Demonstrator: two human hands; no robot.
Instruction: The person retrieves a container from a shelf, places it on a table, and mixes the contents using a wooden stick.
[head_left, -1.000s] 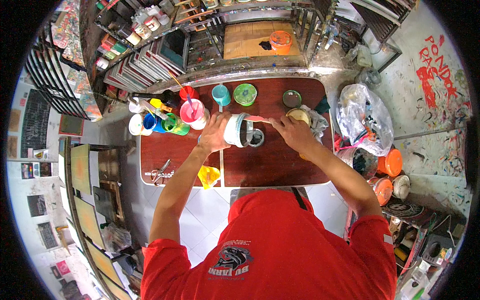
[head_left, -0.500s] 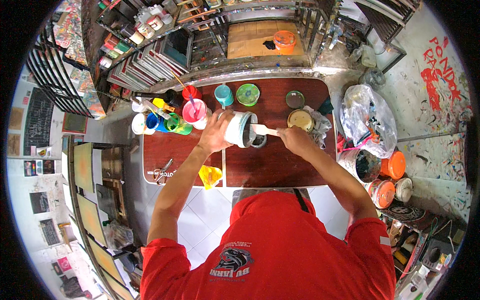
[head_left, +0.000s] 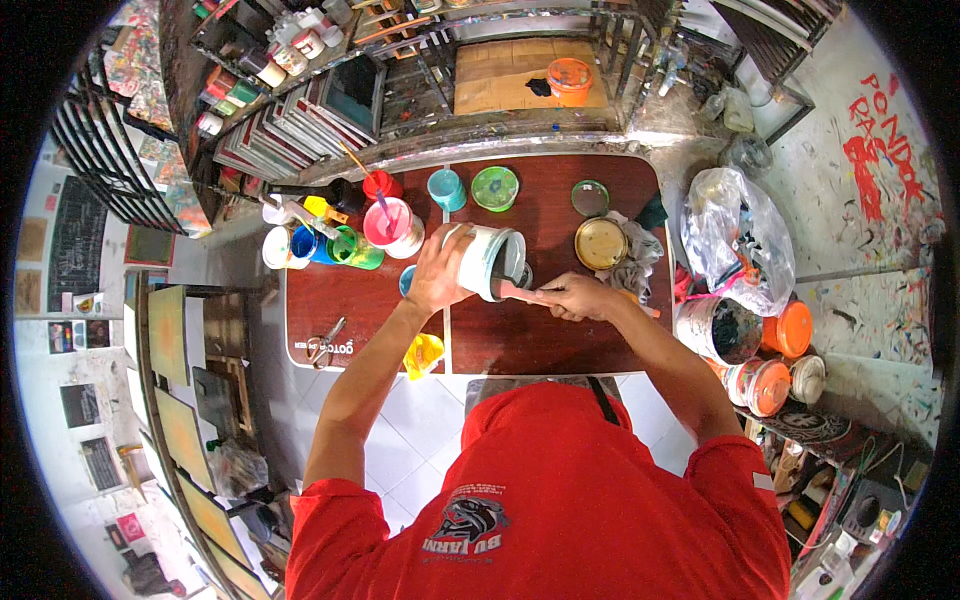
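Paint workshop, seen from above: a reddish-brown bench (head_left: pixel 560 340) stands before cluttered shelving (head_left: pixel 530 125). At the bench's middle, the white tub (head_left: pixel 480 250) is tipped on its side, its mouth facing right. The left hand (head_left: pixel 440 270) is wrapped around the tub's left end, apparently to steady it and keep the rim clear. The right hand (head_left: pixel 580 298) pinches the handle of a flat spatula (head_left: pixel 520 292), whose far end meets the near part of the tub's rim; the tilt probably gives the blade an easier way in. A small container (head_left: pixel 527 273) is partly hidden behind the rim; whether the tub touches it cannot be told. The pink pot (head_left: pixel 393 227) and teal pot (head_left: pixel 446 188) stand farther left, perhaps to leave working room. To the right, a cream-coloured disc (head_left: pixel 601 243) lies beside a crumpled cloth (head_left: pixel 642 258).
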